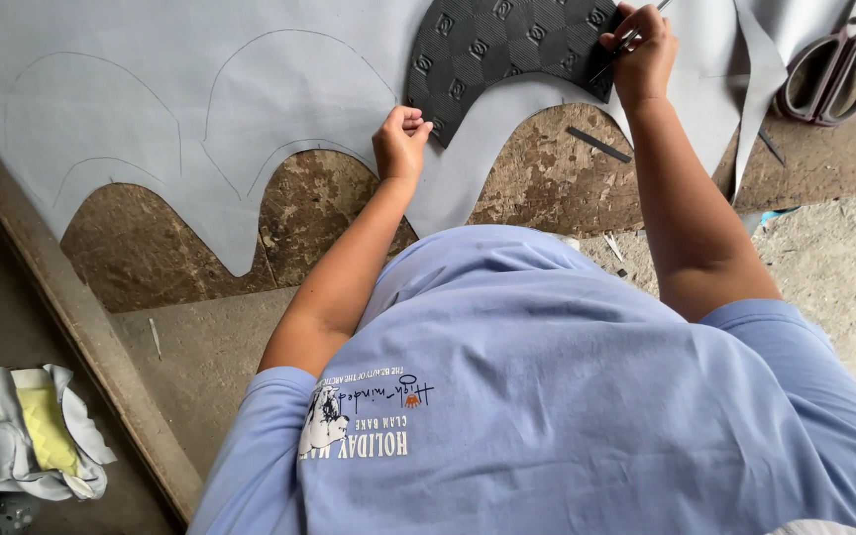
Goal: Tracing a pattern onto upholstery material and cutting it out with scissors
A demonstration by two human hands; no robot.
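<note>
Right hand [643, 50] grasps a pen [636, 32] against the black template [507, 50]; left hand [401, 141], clenched, presses grey sheet [200, 109].

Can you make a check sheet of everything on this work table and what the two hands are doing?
Surface: worn brown board, scuffed, partly covered.
Job's things: grey sheet with curved traced outlines and a scalloped cut edge; black patterned template lying on it.
Clutter: scissors at the far right; thin dark strip on the board; small scraps near it.
Grips: left hand fisted, pressing at the template's lower edge; right hand holds a pen against the template's right edge.
Cables: nothing seen.
Surroundings: concrete floor; white and yellow cloth pieces lower left.
</note>
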